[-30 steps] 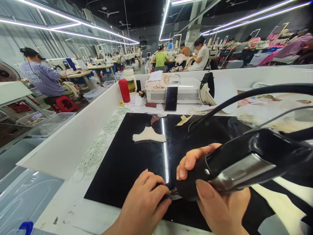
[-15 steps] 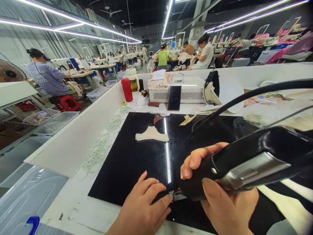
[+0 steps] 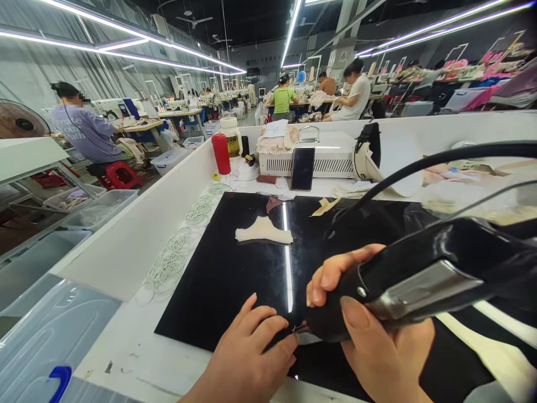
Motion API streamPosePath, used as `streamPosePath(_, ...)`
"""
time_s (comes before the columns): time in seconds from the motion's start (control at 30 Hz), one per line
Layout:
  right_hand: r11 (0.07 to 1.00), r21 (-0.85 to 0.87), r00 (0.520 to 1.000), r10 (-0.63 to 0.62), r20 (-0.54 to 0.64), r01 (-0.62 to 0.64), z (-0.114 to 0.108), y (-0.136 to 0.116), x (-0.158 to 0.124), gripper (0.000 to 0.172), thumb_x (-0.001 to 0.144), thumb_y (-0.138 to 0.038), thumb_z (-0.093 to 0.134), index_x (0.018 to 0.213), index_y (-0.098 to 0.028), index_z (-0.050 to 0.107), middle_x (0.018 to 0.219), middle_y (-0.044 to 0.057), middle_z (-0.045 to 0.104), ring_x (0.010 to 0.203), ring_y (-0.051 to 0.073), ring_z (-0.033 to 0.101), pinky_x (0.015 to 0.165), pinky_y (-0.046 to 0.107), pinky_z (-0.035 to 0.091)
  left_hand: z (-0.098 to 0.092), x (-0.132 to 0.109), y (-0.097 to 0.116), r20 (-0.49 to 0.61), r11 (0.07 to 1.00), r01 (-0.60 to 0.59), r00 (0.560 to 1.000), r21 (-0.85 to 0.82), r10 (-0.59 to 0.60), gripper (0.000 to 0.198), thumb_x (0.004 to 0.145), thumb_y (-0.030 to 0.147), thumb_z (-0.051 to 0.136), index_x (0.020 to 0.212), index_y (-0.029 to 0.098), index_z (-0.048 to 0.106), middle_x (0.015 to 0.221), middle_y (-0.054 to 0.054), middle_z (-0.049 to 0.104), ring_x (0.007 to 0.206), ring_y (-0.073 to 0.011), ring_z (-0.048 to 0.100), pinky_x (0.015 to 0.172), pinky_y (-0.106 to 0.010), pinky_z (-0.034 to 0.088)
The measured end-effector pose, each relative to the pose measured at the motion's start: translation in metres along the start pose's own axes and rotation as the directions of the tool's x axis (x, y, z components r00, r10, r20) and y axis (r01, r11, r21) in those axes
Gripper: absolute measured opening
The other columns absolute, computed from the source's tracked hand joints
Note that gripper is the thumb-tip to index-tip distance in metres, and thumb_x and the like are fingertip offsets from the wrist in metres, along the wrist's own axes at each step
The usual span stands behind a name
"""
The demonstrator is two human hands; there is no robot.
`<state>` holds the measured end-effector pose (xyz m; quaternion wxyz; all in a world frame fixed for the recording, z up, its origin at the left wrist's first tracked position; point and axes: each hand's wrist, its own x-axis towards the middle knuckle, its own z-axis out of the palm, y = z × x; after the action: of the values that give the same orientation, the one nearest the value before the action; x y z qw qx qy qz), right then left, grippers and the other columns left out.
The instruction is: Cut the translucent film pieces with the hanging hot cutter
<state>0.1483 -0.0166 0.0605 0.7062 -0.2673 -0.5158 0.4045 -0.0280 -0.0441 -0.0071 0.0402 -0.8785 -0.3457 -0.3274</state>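
Observation:
My right hand point(image 3: 377, 352) grips a black corded handheld tool point(image 3: 428, 291) with a shiny metal side panel, its thumb on the near side and fingers curled over the far side. The tool's narrow tip points left, close to my left thumb. My left hand point(image 3: 254, 347) lies palm down with fingers apart at the near edge of the glossy black board point(image 3: 218, 268). A small pale piece lies by the tip, mostly covered. Farther up the board rests a cream fabric piece point(image 3: 263, 229) with a dark lower edge.
Beyond the cream piece lie a brown scrap point(image 3: 274, 205) and a beige scrap point(image 3: 325, 206). Green-white cord loops point(image 3: 170, 260) line the left side. A phone point(image 3: 302, 169) leans on a white vented box point(image 3: 331, 162); a red tumbler point(image 3: 220, 154) stands left. A black cable point(image 3: 419, 168) arches overhead.
The view has shifted slightly, so the scene sits a little to the right. My right hand and the tool have moved slightly left, nearer my left hand.

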Motion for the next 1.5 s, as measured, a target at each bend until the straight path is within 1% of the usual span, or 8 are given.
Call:
streamPosePath(0.2,0.999,0.04,0.998,0.037,-0.056,-0.034,-0.003,-0.008,-0.001,0.035,0.091,-0.035,0.077,0.119,-0.03,0.055,0.084,0.0,0.061,0.065,0.017,0.062,0.059,0.034,0.058,-0.009,0.005,-0.001,0.05,0.992,0.079,0.996,-0.098,-0.075,0.017,0.103,0.019,0.054,0.104,0.021,0.071,0.098,0.001,0.076,0.101,-0.0151,0.072,0.121,-0.042,0.042)
streamPosePath(0.47,0.998,0.042,0.999,0.039,-0.03,-0.038,-0.003,-0.005,-0.01,0.032,0.095,-0.032,0.073,0.121,-0.031,0.055,0.086,-0.001,0.062,0.067,0.017,0.063,0.06,0.034,0.059,-0.009,0.008,0.0,0.109,0.989,0.108,0.989,-0.105,-0.097,0.019,0.104,0.018,0.052,0.108,0.021,0.07,0.098,-0.001,0.074,0.099,-0.0153,0.07,0.119,-0.044,0.044)
streamPosePath(0.73,1.0,0.005,1.0,0.012,-0.014,-0.012,-0.013,-0.014,-0.003,0.029,0.093,-0.034,0.075,0.117,-0.031,0.059,0.085,-0.001,0.062,0.066,0.017,0.063,0.059,0.033,0.058,-0.009,0.007,-0.006,0.16,0.997,0.034,0.987,-0.063,-0.023,0.02,0.103,0.017,0.051,0.11,0.02,0.069,0.098,-0.003,0.071,0.093,-0.0187,0.068,0.112,-0.051,0.05)
streamPosePath(0.9,0.998,-0.058,0.988,-0.037,-0.151,0.029,-0.027,-0.026,0.015,0.032,0.086,-0.033,0.082,0.11,-0.029,0.061,0.081,-0.002,0.064,0.064,0.018,0.063,0.06,0.036,0.058,-0.014,0.036,-0.028,0.312,0.987,-0.024,0.947,-0.16,0.074,0.023,0.102,0.008,0.053,0.116,0.02,0.067,0.101,-0.001,0.071,0.095,-0.0138,0.069,0.119,-0.046,0.042)
streamPosePath(1.0,0.996,-0.074,0.971,-0.062,-0.232,0.046,-0.03,-0.026,0.021,0.036,0.08,-0.034,0.086,0.106,-0.028,0.063,0.078,-0.003,0.064,0.061,0.018,0.061,0.056,0.034,0.057,-0.011,0.059,-0.042,0.355,0.967,-0.069,0.921,-0.247,0.157,0.021,0.1,0.015,0.062,0.121,0.02,0.065,0.116,-0.004,0.073,0.112,-0.0176,0.069,0.119,-0.045,0.043)
streamPosePath(1.1,0.993,-0.098,0.971,-0.083,-0.226,0.062,-0.032,-0.021,0.02,0.034,0.083,-0.033,0.085,0.108,-0.028,0.063,0.08,-0.003,0.065,0.061,0.017,0.062,0.057,0.034,0.056,-0.004,0.076,-0.049,0.402,0.929,-0.072,0.888,-0.364,0.226,0.037,0.095,0.022,0.072,0.131,0.023,0.06,0.129,-0.005,0.071,0.127,-0.0204,0.063,0.121,-0.046,0.04)
streamPosePath(1.27,0.994,-0.095,0.975,-0.07,-0.213,0.051,-0.034,-0.011,0.016,0.034,0.088,-0.032,0.08,0.115,-0.029,0.059,0.084,-0.002,0.064,0.065,0.017,0.064,0.059,0.035,0.056,0.004,0.085,-0.05,0.465,0.879,-0.05,0.834,-0.474,0.298,0.057,0.089,0.029,0.081,0.14,0.027,0.054,0.134,-0.003,0.07,0.142,-0.0229,0.053,0.123,-0.05,0.035)
streamPosePath(1.5,0.994,-0.095,0.976,-0.07,-0.208,0.051,-0.033,-0.003,0.019,0.035,0.087,-0.031,0.08,0.114,-0.029,0.058,0.084,0.0,0.064,0.064,0.019,0.064,0.058,0.038,0.058,0.012,0.085,-0.053,0.535,0.85,0.05,0.796,-0.524,0.283,0.061,0.089,0.039,0.08,0.141,0.026,0.052,0.136,-0.007,0.068,0.145,-0.0245,0.05,0.126,-0.059,0.025)
